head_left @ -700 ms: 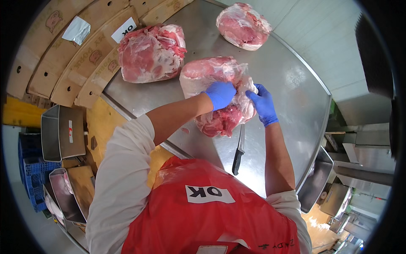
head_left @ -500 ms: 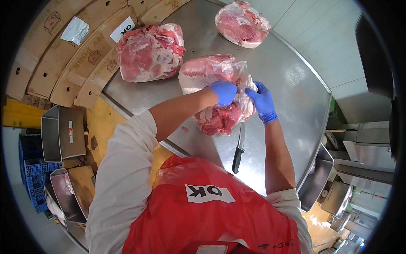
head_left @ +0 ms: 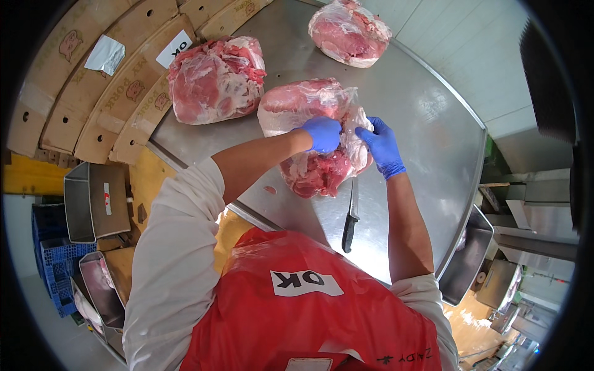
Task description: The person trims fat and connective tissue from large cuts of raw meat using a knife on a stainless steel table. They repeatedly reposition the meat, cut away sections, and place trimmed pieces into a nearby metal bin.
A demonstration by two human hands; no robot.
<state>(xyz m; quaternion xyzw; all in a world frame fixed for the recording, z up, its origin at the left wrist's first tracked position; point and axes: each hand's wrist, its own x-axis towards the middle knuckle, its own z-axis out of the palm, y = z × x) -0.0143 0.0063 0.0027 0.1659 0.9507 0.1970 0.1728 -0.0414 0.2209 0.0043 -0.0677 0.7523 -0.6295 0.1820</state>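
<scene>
A large raw piece of pork (head_left: 303, 111), pink and red with white fat and a thin film, lies on the steel table in front of me. My left hand (head_left: 323, 134), in a blue glove, is closed on the middle of its top; its fingertips are hidden against the meat. My right hand (head_left: 382, 148), gloved too, has fingers and thumb bent round the pale fatty edge (head_left: 355, 133) at the right side. A knife (head_left: 350, 226) with a black handle lies on the table just below the meat, its blade pointing toward it.
Two more pork pieces lie on the steel table (head_left: 433, 136): one (head_left: 216, 80) at the far left, one (head_left: 350, 34) at the back. Cardboard boxes (head_left: 117, 80) line the left edge. Metal tubs (head_left: 99, 201) and blue crates (head_left: 62, 272) stand at left; another tub (head_left: 467, 260) is at right.
Both hands keep their hold on the same pork piece, with the left shifted slightly. The whole view has moved a little; the knife still lies below the meat.
</scene>
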